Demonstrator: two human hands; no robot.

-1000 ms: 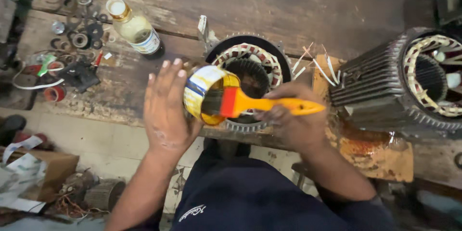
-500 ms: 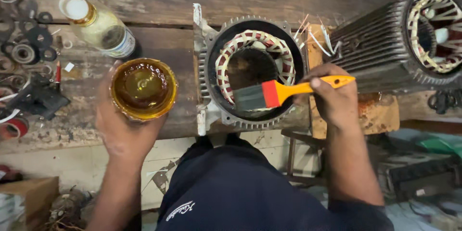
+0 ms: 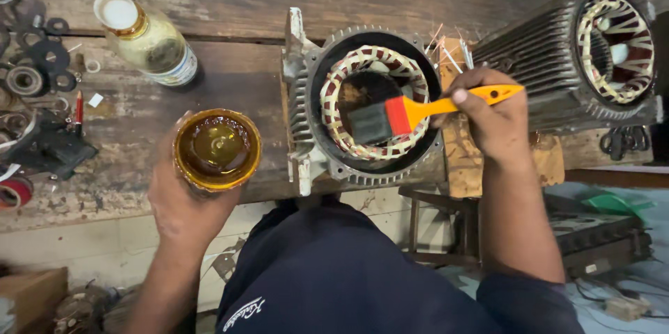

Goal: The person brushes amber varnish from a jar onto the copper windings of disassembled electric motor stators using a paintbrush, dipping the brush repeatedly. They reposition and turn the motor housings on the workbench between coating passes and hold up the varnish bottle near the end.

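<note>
Amber bottle (image 3: 143, 40), perhaps varnish, stands behind left hand's (image 3: 182, 203) can (image 3: 217, 150).

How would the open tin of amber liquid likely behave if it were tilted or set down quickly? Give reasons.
The open tin would probably spill easily: it has no lid and the amber liquid sits near its rim. It may be slippery, since the rim looks glossy. The left hand cups it from below, which suggests modest weight.

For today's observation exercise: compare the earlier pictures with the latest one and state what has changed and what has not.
The right hand drew the brush out of the cup and across to the stator windings, where its bristles now sit. The left hand tipped the cup upright and moved it left. Both grips are unchanged; the bottle and second motor stayed put.
</note>
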